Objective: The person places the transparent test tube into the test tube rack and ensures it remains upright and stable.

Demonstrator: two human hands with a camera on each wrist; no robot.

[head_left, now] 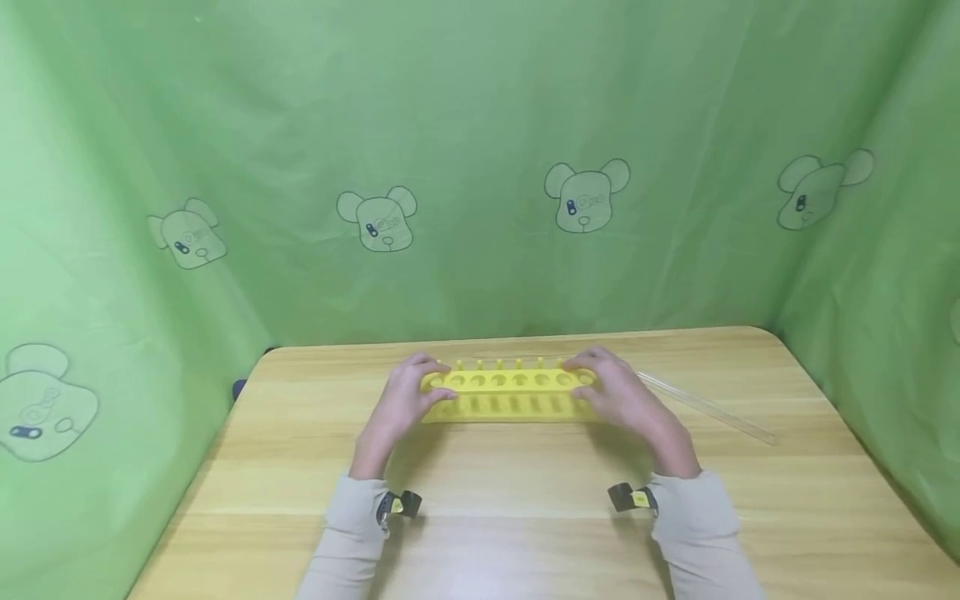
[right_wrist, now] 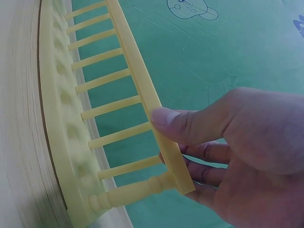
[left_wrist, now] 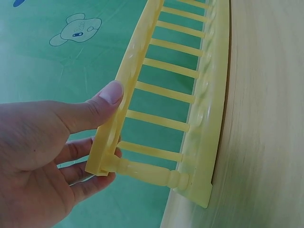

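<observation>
A yellow plastic test tube rack [head_left: 510, 387] spans the space between both hands near the table's far side. Its upper bar has a row of round holes, and a row of thin pegs shows behind it. My left hand [head_left: 401, 400] pinches the left end of the upper bar, thumb on the near face and fingers behind. At the opposite end, my right hand [head_left: 618, 392] grips that bar in the same way. Both wrist views show the rack's lower base [left_wrist: 211, 118] at the tabletop, joined to the upper bar by a turned end post [right_wrist: 135, 191].
Right of the rack, a clear thin tube [head_left: 708, 407] lies slantwise on the wooden table [head_left: 495, 533]. Green curtain [head_left: 480, 275] with printed bear heads encloses the back and both sides. A small wrist camera [head_left: 405, 503] sits at each sleeve cuff.
</observation>
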